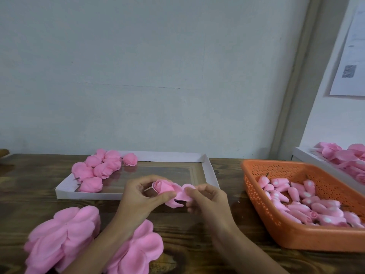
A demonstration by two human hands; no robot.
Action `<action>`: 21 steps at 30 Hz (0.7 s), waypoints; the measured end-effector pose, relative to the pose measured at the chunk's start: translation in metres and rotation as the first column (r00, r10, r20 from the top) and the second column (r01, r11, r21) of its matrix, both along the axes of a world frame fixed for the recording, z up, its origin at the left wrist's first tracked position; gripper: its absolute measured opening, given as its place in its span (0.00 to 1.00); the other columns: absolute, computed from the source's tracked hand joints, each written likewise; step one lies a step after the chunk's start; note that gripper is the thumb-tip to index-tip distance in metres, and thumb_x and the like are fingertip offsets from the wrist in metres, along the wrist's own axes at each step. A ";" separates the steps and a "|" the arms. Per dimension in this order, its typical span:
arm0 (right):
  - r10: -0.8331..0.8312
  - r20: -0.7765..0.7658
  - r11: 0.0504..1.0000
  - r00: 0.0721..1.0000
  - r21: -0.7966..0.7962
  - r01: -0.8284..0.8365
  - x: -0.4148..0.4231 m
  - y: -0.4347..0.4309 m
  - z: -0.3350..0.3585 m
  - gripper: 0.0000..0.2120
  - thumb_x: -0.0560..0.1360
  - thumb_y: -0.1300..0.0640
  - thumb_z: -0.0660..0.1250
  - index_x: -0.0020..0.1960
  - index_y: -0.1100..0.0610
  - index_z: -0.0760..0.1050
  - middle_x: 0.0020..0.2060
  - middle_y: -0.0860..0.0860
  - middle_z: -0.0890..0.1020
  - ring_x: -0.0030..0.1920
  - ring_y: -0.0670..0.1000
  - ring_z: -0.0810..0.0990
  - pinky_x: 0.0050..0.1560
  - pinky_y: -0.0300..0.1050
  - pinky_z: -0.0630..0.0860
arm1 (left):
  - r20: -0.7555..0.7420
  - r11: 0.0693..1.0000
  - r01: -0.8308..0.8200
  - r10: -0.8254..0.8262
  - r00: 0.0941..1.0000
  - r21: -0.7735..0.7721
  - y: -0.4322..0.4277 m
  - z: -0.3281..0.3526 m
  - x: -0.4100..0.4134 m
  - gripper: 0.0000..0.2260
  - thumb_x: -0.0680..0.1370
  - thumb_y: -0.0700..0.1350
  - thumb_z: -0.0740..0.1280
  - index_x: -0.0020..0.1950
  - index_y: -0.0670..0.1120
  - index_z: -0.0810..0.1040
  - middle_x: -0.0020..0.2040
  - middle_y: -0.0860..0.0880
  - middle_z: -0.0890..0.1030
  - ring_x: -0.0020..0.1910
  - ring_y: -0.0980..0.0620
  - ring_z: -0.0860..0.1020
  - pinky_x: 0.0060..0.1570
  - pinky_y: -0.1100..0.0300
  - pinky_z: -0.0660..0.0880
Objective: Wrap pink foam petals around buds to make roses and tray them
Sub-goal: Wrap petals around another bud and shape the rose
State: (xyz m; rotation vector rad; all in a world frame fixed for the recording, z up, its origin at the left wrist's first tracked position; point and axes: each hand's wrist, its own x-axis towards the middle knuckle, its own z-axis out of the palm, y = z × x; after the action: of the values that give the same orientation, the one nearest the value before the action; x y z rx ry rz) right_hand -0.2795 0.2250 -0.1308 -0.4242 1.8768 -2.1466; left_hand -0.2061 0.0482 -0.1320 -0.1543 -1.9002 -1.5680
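Note:
My left hand (145, 196) grips a pink bud (161, 186) with foam petals partly wrapped around it, just in front of the white tray (209, 173). To its right, my right hand (207, 198) pinches a loose petal flap (184, 192) of the same piece. Several finished pink roses (98, 171) lie in the tray's left end. Two stacks of flat pink foam petals (65, 236) sit on the wooden table near my left forearm.
An orange perforated basket (256, 194) at the right holds several pink buds (308, 202) with dark stems. A second white tray (302, 155) with pink pieces stands at the far right. A wall closes off the back of the table.

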 end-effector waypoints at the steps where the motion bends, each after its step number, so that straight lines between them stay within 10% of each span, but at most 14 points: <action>1: -0.007 -0.058 1.000 0.998 -0.017 0.006 0.001 -0.001 0.001 0.06 0.77 0.59 0.75 0.48 0.62 0.84 0.39 0.57 0.88 0.37 0.51 0.84 0.42 0.43 0.83 | 0.002 1.000 -0.005 0.005 1.000 -0.008 0.001 0.001 0.000 0.11 0.67 0.42 0.80 0.48 0.50 0.89 0.46 0.46 0.89 0.45 0.51 0.86 0.44 0.64 0.81; 12: 0.134 -0.445 0.985 0.886 -0.042 -0.170 0.016 -0.006 -0.001 0.09 0.79 0.47 0.72 0.53 0.50 0.87 0.47 0.51 0.87 0.49 0.53 0.86 0.52 0.56 0.85 | -0.014 1.000 -0.012 0.012 1.000 0.005 0.005 0.005 0.004 0.15 0.68 0.43 0.80 0.54 0.47 0.88 0.48 0.46 0.89 0.45 0.50 0.86 0.43 0.61 0.83; 21: 0.133 -0.615 0.985 0.777 -0.004 -0.172 0.010 -0.007 -0.009 0.21 0.71 0.71 0.77 0.61 0.55 0.85 0.59 0.50 0.83 0.61 0.53 0.84 0.58 0.52 0.84 | 0.084 0.997 0.034 -0.039 0.996 0.065 0.009 0.005 0.006 0.11 0.72 0.49 0.81 0.54 0.54 0.89 0.55 0.51 0.88 0.56 0.52 0.86 0.51 0.62 0.82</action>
State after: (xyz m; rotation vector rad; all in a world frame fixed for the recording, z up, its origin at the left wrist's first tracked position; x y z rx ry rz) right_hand -0.2691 0.2178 -0.1397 -1.3880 1.9762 -2.1084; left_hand -0.2005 0.0571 -0.1266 -0.0970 -1.9198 -1.6814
